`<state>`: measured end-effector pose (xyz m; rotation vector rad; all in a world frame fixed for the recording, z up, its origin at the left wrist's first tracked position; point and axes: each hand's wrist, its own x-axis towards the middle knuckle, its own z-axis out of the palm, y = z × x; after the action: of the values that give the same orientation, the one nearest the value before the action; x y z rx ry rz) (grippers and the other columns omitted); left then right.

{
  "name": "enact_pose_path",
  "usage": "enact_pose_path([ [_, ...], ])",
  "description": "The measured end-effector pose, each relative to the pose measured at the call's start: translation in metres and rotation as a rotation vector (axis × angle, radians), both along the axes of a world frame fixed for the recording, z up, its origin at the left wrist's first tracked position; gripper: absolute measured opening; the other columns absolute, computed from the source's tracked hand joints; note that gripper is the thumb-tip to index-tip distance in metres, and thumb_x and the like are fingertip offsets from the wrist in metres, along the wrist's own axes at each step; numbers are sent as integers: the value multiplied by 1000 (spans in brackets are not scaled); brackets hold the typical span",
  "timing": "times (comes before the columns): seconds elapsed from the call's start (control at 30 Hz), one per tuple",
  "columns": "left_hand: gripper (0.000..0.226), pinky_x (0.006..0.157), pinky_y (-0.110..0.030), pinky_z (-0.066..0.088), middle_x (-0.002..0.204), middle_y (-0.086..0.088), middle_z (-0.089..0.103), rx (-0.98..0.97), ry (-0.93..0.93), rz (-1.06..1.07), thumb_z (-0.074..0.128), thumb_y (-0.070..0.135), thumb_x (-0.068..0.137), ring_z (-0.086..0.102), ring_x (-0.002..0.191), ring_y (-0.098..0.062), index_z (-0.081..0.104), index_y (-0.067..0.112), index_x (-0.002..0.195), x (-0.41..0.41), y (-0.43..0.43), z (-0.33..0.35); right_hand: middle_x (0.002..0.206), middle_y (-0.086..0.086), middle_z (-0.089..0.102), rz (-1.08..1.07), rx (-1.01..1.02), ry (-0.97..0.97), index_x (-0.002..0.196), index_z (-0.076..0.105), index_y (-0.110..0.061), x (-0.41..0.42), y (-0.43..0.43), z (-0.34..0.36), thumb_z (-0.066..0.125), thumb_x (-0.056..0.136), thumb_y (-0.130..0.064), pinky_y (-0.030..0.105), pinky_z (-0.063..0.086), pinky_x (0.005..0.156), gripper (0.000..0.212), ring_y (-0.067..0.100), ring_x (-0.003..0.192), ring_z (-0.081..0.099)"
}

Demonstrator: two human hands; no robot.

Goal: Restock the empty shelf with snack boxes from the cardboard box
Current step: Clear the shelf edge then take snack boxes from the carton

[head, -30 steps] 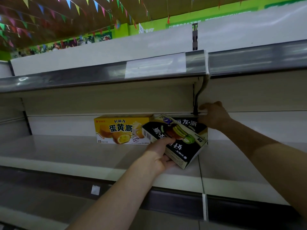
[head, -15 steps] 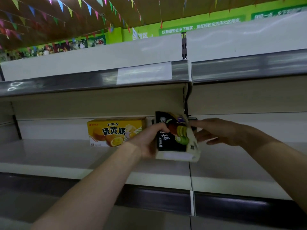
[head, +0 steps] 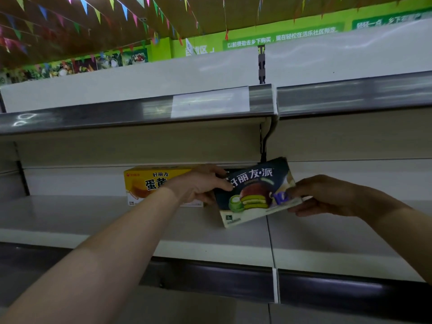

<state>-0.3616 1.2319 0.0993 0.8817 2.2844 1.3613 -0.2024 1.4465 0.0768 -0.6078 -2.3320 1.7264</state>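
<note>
A dark snack box with a green-filled pie picture (head: 254,192) hangs tilted just above the white shelf (head: 93,220), its front facing me and its right end raised. My left hand (head: 198,185) grips the box's left end, thumb over the front. My right hand (head: 327,195) pinches its right end. Behind my left hand a yellow snack box (head: 145,181) stands against the shelf's back wall, partly hidden by my wrist. The cardboard box is out of view.
An upper shelf (head: 140,113) with a grey price rail and a blank label overhangs the working shelf. A black bracket (head: 264,148) hangs at the seam between the two shelf sections. Another shelf rail (head: 210,277) runs below. Coloured bunting hangs from the ceiling.
The dark box has been turned from upside down and on end to face me, right way up. My right hand came down from the bracket and took hold of its right end.
</note>
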Motion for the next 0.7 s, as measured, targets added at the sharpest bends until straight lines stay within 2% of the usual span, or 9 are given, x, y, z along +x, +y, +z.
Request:
enact_pose_path([
  [0.07,48,55,-19,53,124,-3,54,-16,185,46,72,7,84,60,91,-18,53,12,127,-1,7,1,104,11,70,1,149,-92,105,66,-6,-7,-4,-4,71,84,-16,30,58,74,23,22,95,67],
  [0.1,48,58,-17,52,124,-4,53,-37,261,62,71,6,84,59,93,-18,53,12,128,-2,11,-1,105,10,68,-16,220,-121,105,65,-6,-12,-7,-6,72,84,-17,28,56,72,25,21,97,65],
  [0.2,50,91,-32,53,133,-11,54,-60,418,104,69,6,85,58,111,-25,53,11,132,-10,24,-10,109,18,66,-92,314,-146,106,63,2,-26,-12,-12,72,84,-14,24,54,63,28,20,91,62],
  [0.3,51,102,-33,45,137,-14,49,-108,596,146,66,7,87,50,124,-28,52,10,136,-13,33,-17,107,21,64,-117,358,-149,118,59,5,-34,-17,-16,71,84,-9,23,54,60,38,22,84,61],
  [0.37,53,106,-34,40,139,-16,43,-136,694,153,63,7,88,41,130,-31,49,13,139,-15,36,-22,111,15,60,-123,366,-105,133,47,-2,-37,-18,-16,72,83,-8,25,52,61,56,21,88,59],
  [0.47,73,114,-39,30,147,-14,26,-216,716,129,67,14,85,23,139,-34,32,19,149,-19,38,-30,131,12,51,-145,407,-8,149,21,-19,-40,-19,-13,76,79,-8,39,55,74,89,28,109,54],
  [0.53,90,115,-43,27,154,-13,15,-283,696,110,72,20,82,14,143,-36,17,23,154,-21,39,-34,133,9,46,-121,434,25,152,9,-24,-44,-20,-10,76,78,-6,45,53,82,101,29,112,51],
  [0.6,99,114,-42,31,156,-13,8,-321,674,82,73,20,81,15,144,-37,9,26,155,-21,41,-36,129,5,47,-89,420,46,150,14,-28,-48,-19,-8,75,78,-1,48,54,83,99,28,110,52],
  [0.7,98,112,-36,34,155,-14,11,-325,670,79,73,17,80,25,141,-35,11,22,155,-23,44,-35,128,9,53,-64,367,73,141,31,-29,-54,-14,-8,75,76,3,50,56,81,85,30,108,59],
])
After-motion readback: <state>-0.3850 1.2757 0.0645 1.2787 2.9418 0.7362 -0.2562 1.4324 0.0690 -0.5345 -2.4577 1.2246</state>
